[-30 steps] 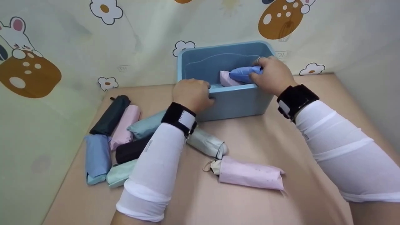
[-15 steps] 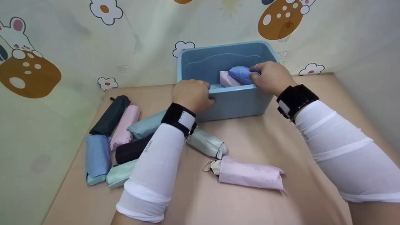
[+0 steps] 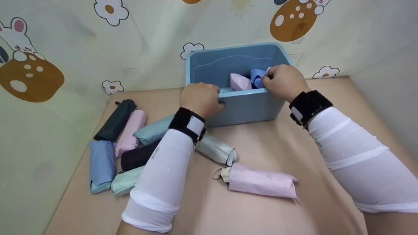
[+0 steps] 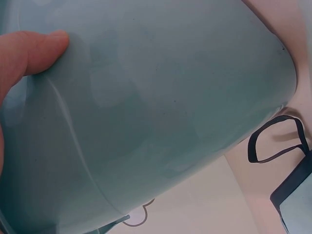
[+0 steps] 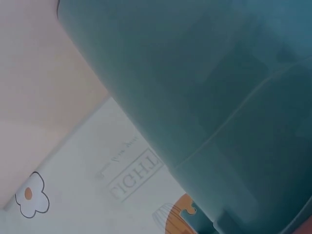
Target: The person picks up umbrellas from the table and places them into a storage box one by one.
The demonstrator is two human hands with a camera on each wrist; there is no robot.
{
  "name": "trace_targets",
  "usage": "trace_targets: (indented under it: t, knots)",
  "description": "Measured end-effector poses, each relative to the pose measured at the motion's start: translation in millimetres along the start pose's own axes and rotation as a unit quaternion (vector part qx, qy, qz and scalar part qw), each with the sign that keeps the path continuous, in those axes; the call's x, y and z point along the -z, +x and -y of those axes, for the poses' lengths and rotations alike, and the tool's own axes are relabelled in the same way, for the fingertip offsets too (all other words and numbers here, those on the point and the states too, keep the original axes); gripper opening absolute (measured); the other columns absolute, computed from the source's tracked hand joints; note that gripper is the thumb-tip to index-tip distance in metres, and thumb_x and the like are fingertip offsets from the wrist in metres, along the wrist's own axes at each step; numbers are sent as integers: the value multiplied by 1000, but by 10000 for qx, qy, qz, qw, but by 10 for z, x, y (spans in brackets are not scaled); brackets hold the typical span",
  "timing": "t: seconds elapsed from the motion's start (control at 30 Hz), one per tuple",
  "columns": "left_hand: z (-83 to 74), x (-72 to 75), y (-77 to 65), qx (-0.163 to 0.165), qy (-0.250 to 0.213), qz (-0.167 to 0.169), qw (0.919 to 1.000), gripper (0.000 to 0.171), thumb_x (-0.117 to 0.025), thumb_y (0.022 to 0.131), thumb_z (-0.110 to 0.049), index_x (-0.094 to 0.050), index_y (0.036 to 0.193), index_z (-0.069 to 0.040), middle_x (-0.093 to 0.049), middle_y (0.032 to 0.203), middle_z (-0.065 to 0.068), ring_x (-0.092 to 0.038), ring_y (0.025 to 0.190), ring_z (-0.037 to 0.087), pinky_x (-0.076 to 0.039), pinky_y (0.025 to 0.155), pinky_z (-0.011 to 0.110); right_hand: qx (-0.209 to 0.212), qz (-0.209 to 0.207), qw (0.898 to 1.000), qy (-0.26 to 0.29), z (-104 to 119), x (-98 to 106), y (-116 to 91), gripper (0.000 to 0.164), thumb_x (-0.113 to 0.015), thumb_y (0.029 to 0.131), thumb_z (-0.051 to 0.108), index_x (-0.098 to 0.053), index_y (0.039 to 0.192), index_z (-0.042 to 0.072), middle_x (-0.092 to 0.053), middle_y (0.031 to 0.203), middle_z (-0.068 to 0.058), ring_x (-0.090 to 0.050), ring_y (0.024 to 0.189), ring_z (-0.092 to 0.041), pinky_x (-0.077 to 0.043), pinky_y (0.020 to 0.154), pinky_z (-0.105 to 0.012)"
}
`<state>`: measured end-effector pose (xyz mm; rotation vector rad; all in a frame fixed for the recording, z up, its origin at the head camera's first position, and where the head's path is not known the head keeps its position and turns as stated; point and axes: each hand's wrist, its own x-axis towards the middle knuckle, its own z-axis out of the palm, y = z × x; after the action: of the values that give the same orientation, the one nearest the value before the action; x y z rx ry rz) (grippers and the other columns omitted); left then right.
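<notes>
A blue plastic bin (image 3: 245,109) stands against the back wall. My left hand (image 3: 201,99) grips its front rim near the left corner; in the left wrist view the thumb presses the outer wall. At the bin's right end my right hand (image 3: 284,82) reaches over the rim and holds a blue folded umbrella (image 3: 257,73), whose far part is hidden behind the bin's wall and my fingers. Beside it inside the bin lies a pink folded umbrella (image 3: 240,82). The right wrist view shows mostly the bin's outer wall (image 5: 185,87).
On the table's left lie several folded umbrellas, among them a dark green one (image 3: 116,120), a blue one (image 3: 102,164) and a black one (image 3: 138,156). A grey-green umbrella (image 3: 216,149) and a pale pink umbrella (image 3: 261,181) lie nearer the middle, partly below my left arm.
My right hand has turned the blue umbrella inside the bin and drawn it to the right, so more of the pink one shows. My left hand has stayed on the rim.
</notes>
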<state>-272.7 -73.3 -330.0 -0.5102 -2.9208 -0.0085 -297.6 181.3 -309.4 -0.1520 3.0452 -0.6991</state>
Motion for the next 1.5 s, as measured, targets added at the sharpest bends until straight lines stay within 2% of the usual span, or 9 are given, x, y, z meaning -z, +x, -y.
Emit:
trace_targets:
  t: [0.13, 0.27, 0.37, 0.5, 0.63, 0.8, 1.13, 1.27, 1.5]
  knots:
    - [2, -3, 4, -3, -5, -11, 10000, 30, -73, 89, -41, -66, 75, -15, -65, 69, 1, -64, 70, 22, -54, 65, 44, 24, -203, 9997, 109, -11, -13, -6, 40, -54, 106, 35, -64, 79, 7, -52, 68, -6, -57, 75, -28, -43, 65, -36]
    - [5, -4, 3, -32, 48, -25, 10000, 32, -73, 89, -40, -63, 72, -15, -63, 68, 0, -64, 70, 22, -55, 66, 44, 282, -567, 9977, 222, -33, -45, -8, 44, -58, 103, 35, -57, 69, 8, -48, 62, -3, -55, 68, -27, -40, 60, -35]
    - [7, 2, -1, -33, 85, 13, 10000, 30, -73, 89, -40, -64, 73, -15, -66, 70, 1, -66, 71, 22, -56, 67, 44, 599, -879, 9940, 247, -53, -70, -14, 45, -61, 102, 31, -53, 63, 9, -46, 59, -1, -53, 64, -25, -38, 58, -35]
    - [7, 5, -2, -6, 91, 100, 9999, 28, -73, 89, -41, -69, 79, -15, -71, 75, 1, -68, 74, 22, -56, 70, 44, 741, -1124, 9899, 437, -77, -83, -22, 46, -63, 101, 29, -53, 60, 10, -43, 58, 1, -49, 58, -21, -35, 53, -33]
    - [5, 3, 2, 8, 69, 158, 9999, 28, -73, 90, -43, -72, 84, -16, -73, 80, 1, -69, 78, 22, -57, 72, 44, 561, -1213, 9880, 778, -91, -77, -35, 45, -65, 101, 32, -61, 63, 8, -44, 58, 2, -48, 57, -17, -34, 50, -29]
    - [3, -4, -1, 27, 48, 129, 9999, 28, -73, 90, -43, -71, 82, -16, -71, 76, 1, -67, 75, 21, -57, 70, 44, 333, -1213, 9863, 1068, -96, -66, -58, 43, -65, 101, 37, -69, 71, 7, -50, 60, 2, -52, 61, -18, -38, 51, -27]
    - [-2, -6, -2, 13, 67, 75, 9999, 30, -73, 90, -41, -65, 76, -16, -66, 72, 0, -64, 72, 21, -55, 68, 44, 228, -1466, 9811, 1245, -90, -62, -83, 40, -63, 103, 38, -67, 76, 8, -53, 64, 0, -53, 68, -19, -40, 52, -26]
    - [-3, -7, -6, -12, 67, -16, 10000, 31, -72, 88, -38, -61, 71, -15, -64, 68, 0, -62, 68, 21, -54, 64, 43, 351, -1614, 9771, 1341, -100, -64, -93, 37, -64, 102, 35, -68, 78, 7, -54, 65, 0, -52, 68, -18, -39, 52, -26]
    - [-6, -3, -19, -12, 20, -16, 10000, 32, -72, 89, -36, -58, 68, -16, -61, 66, -1, -61, 68, 21, -52, 63, 42, 381, -1518, 9781, 1373, -94, -54, -105, 37, -64, 102, 34, -69, 78, 7, -54, 64, 1, -52, 66, -18, -39, 52, -26]
